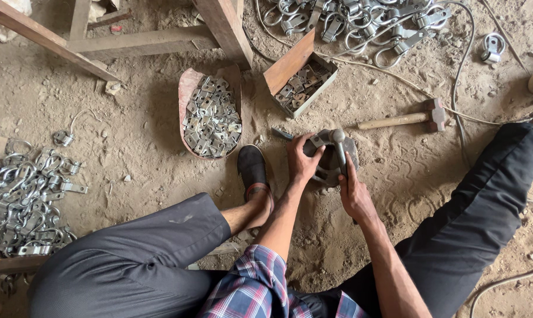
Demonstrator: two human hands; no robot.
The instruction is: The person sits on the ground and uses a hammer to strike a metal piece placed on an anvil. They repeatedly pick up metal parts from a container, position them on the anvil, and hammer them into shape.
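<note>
I sit on a dirt floor with my legs spread. A round metal block (350, 154) rests on the ground between them. My left hand (302, 160) presses a small metal piece (319, 142) against the block's left side. My right hand (352, 191) grips the handle of a metal tool (339, 147) whose head stands over the block. A curved metal ring (321, 177) lies at the block's near edge.
A tray (187, 88) and a wooden box (290, 62) hold small metal plates. A wooden-handled hammer (405, 118) lies to the right. Piles of metal rings lie at the left (25, 200) and top (361, 23). Wooden legs (222, 26) stand behind. Cables (458, 88) cross the floor.
</note>
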